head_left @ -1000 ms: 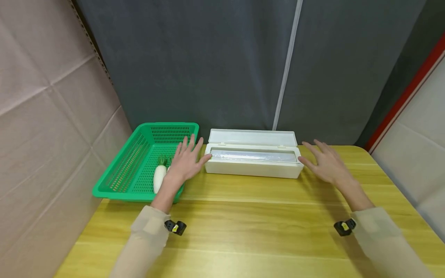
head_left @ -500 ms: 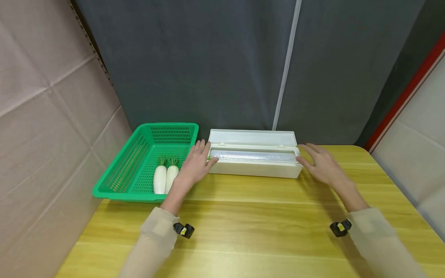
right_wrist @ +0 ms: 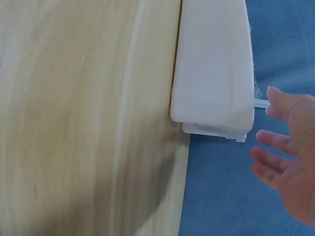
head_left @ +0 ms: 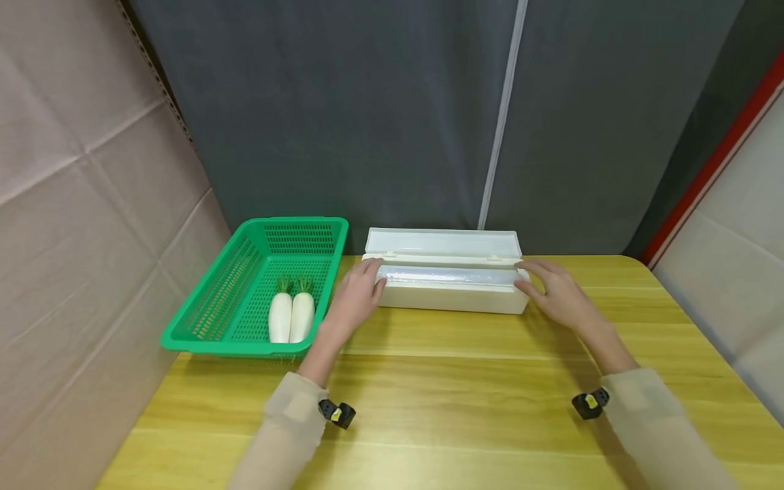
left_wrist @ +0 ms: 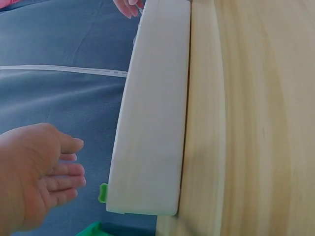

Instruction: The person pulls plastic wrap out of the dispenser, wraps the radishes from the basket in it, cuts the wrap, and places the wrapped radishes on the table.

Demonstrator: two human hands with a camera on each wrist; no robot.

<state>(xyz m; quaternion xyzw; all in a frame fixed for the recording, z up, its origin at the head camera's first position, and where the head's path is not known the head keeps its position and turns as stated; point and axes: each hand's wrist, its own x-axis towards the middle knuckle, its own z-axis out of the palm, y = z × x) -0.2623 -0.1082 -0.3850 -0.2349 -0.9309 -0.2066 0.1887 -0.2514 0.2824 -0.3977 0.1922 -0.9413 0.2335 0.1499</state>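
Observation:
A long white cling film dispenser [head_left: 450, 297] sits at the back of the table with its lid [head_left: 444, 241] raised. Inside lies a roll of clear film [head_left: 447, 275]. My left hand [head_left: 355, 294] is over the box's left end, fingers loosely bent. At the right end hovers my right hand [head_left: 559, 292], thumb and fingers apart. Both wrist views show a gap between each hand and the box's front; contact with its top cannot be made out. A small green slider [left_wrist: 103, 193] shows at the box's left end in the left wrist view.
Left of the box stands a green plastic basket [head_left: 245, 348] holding two white radishes [head_left: 280, 318] with green tops. A dark grey curtain [head_left: 367, 122] hangs behind the wooden table [head_left: 453, 408]. Pale cloth walls [head_left: 92, 272] flank it.
My left hand has moved right, from over the basket's edge to the box's left end. My right hand has shifted slightly left, closer to the box. The box and basket stay put.

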